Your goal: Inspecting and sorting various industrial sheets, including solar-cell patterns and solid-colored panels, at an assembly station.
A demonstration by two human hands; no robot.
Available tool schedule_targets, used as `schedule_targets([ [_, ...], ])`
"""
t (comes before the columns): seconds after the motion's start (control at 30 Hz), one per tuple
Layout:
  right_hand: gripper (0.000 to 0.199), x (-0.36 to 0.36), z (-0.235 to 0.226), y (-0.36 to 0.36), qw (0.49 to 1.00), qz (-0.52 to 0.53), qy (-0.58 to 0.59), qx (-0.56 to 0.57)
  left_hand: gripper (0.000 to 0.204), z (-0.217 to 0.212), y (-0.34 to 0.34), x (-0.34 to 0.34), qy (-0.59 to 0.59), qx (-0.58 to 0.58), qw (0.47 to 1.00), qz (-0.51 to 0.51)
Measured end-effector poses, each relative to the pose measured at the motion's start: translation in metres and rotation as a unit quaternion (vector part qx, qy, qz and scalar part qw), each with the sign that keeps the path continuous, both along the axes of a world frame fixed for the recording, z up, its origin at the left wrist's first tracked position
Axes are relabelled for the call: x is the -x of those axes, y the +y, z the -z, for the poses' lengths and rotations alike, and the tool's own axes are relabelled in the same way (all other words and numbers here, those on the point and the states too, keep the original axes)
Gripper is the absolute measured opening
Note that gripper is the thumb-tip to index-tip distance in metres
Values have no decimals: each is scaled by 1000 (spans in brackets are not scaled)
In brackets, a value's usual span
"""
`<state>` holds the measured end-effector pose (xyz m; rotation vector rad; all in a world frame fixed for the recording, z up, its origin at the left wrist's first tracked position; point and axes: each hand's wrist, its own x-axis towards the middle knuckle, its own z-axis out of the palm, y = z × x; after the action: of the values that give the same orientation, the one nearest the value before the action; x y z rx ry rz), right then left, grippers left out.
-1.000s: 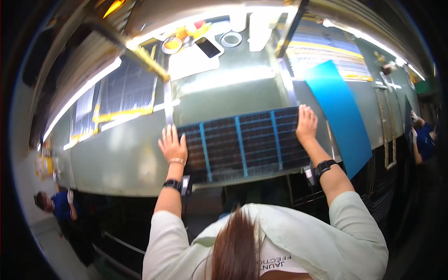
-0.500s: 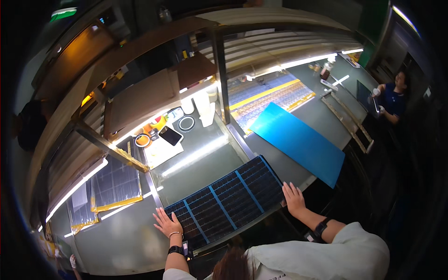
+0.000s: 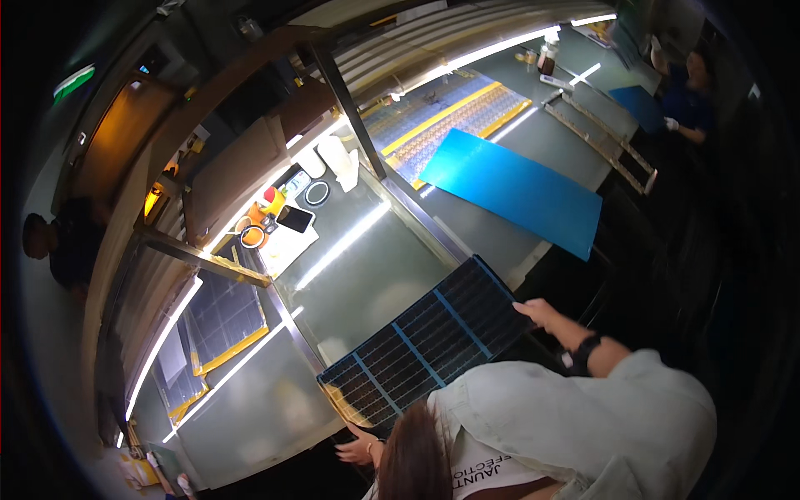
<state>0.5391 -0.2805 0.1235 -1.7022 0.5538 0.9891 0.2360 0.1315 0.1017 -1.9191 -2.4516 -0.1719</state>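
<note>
A dark gridded panel (image 3: pixel 417 337), crossed by blue strips, lies tilted across the front edge of the bench. Its left end has a yellowish band. At the panel's right end my right hand (image 3: pixel 539 313) is closed on the edge, thumb uppermost. Down at the near left corner, my left hand (image 3: pixel 358 448) grips the panel's edge, its fingers partly hidden by the corner. Hair and a pale sleeve cover part of the panel's near side.
A bright blue sheet (image 3: pixel 517 192) overhangs the bench on the right, beside a narrow frame (image 3: pixel 604 142). Tape rolls (image 3: pixel 252 237) and a phone (image 3: pixel 295 219) sit at the back. Metal posts (image 3: pixel 346 112) divide the bench. A co-worker (image 3: pixel 687 104) stands far right.
My hands went from lying open at the panel's ends to gripping its edges, the left one moving nearer to me. The view has turned. The co-worker's dark sheet now shows its blue side.
</note>
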Motion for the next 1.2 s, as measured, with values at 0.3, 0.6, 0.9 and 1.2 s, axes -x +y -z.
schedule_targets([
  [0.3, 30, -95, -58, 23, 928, -342, -64, -136, 51, 8, 48, 72, -716, 370, 592, -18],
  [0.6, 39, -139, -193, -54, 812, 58, -247, -526, 49, -324, 28, -191, -791, 292, 326, 427],
  [0.9, 24, -289, -327, 63, 664, 211, -254, -671, 34, -175, -102, -230, -538, 558, 490, 399],
  [1.2, 25, -407, -368, 135, 789, 108, -243, -554, 31, -135, -161, -201, -443, 638, 558, 292],
])
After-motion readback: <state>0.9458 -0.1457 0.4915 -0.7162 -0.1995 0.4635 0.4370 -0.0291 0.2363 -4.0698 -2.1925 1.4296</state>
